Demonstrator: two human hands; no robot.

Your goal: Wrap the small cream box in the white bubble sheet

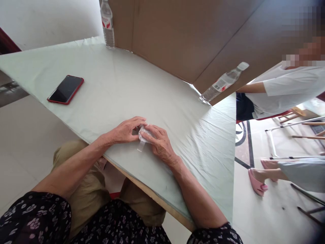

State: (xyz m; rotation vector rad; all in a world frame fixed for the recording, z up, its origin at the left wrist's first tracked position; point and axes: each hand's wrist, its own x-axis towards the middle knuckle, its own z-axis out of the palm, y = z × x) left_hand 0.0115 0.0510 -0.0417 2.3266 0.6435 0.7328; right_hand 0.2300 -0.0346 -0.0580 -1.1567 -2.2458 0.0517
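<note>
A red-cased phone (65, 89) lies face up on the far left of the pale green table (114, 84). A water bottle (107, 23) stands against the cardboard wall (182, 37). Near the table's front edge, the left hand (125, 130) curls its fingers around a small crinkled clear plastic packet (143, 135), and the right hand (159, 144) presses closed fingers on it from the other side. A second bottle (222, 82) stands further right. A seated person in a white shirt (286, 89) is beyond.
</note>
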